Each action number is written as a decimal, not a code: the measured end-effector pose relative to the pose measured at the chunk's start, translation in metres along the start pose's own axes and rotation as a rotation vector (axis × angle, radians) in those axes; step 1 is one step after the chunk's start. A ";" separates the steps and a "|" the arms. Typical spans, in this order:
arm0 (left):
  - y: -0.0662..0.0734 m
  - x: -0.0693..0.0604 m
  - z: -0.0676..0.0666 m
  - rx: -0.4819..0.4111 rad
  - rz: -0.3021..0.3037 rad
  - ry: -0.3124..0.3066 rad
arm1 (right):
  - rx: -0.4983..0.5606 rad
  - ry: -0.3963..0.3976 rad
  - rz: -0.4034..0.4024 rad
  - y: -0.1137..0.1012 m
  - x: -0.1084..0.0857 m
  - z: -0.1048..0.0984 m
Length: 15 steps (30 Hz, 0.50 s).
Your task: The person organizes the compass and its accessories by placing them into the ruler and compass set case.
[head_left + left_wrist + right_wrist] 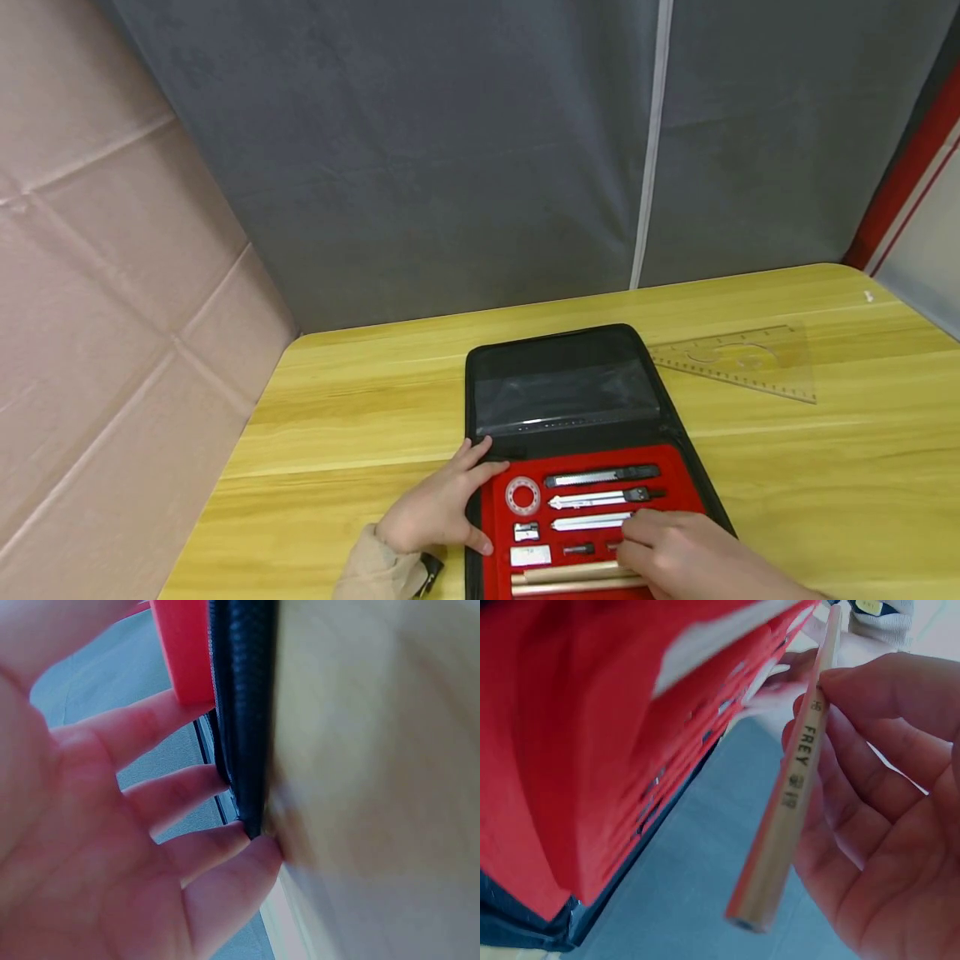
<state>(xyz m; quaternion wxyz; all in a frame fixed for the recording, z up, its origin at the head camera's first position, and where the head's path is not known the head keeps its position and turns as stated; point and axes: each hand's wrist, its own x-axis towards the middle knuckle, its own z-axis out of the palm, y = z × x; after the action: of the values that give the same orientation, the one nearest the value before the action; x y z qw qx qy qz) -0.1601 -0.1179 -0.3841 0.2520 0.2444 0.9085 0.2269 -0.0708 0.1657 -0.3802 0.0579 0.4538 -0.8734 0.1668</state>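
Note:
A black zip case [525, 447] lies unfolded on the table, its red inlay [678, 475] facing up. My left hand [441, 506] rests at the case's left edge with fingers spread, touching the rim and inlay. My right hand [686, 552] is over the inlay's lower right. Between thumb and fingers it pinches a wooden pencil [791, 791], marked FREY and HB, lifted off the inlay. In the inlay lie a utility knife [600, 477], a compass [592, 500], another silver drawing tool [588, 523], a sharpener [527, 531], a white eraser [529, 556] and a round protractor [522, 482].
A clear set square [780, 367] lies on the wooden table [360, 400] right of the case lid. The lid has a clear pocket [566, 396]. A grey curtain [435, 167] hangs behind the table. A small white scrap [868, 297] is at the far right.

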 end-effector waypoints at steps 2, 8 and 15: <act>0.000 0.000 0.000 -0.001 -0.002 -0.001 | 0.006 0.009 -0.023 -0.002 0.001 0.003; 0.000 0.000 0.000 0.000 -0.001 -0.003 | -0.021 0.005 -0.073 -0.003 0.002 0.009; 0.000 0.000 0.000 0.007 0.010 -0.001 | -0.018 -0.034 -0.097 -0.003 0.002 0.018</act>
<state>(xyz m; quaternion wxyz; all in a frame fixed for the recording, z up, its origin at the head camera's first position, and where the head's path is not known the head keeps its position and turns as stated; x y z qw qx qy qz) -0.1600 -0.1178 -0.3834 0.2506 0.2498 0.9079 0.2247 -0.0686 0.1561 -0.3954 0.0551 0.4979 -0.8528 0.1480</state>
